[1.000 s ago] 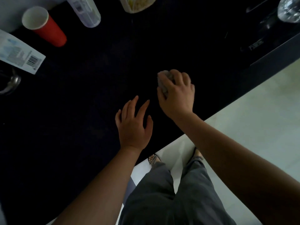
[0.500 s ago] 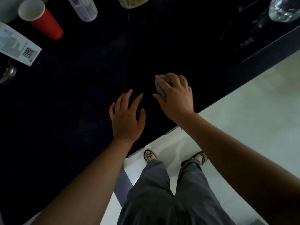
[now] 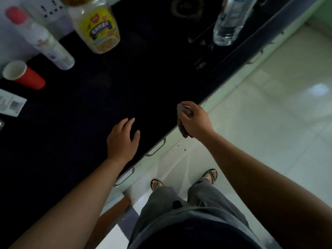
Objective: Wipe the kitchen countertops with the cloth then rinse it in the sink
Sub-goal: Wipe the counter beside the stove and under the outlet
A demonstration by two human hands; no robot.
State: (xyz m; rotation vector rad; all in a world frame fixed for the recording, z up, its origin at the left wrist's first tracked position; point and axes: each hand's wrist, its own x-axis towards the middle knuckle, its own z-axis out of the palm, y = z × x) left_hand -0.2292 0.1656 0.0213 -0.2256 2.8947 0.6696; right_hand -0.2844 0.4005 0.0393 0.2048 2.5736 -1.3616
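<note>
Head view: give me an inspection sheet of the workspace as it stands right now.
Surface: dark countertop, too dim to judge clean or dirty.
Job's things: cloth bunched at the counter's front edge, part hanging over it; sink not in view.
Clutter: red paper cup and white bottle with a red cap at the back left, yellow-labelled jar, clear water bottle on the stove area, barcoded packet at the left edge.
Grips: right hand closed on the cloth; left hand open, flat on the counter.
Cables: nothing seen.
Surroundings: pale tiled floor, cabinet handles below the counter edge, wall socket at the back left.
</note>
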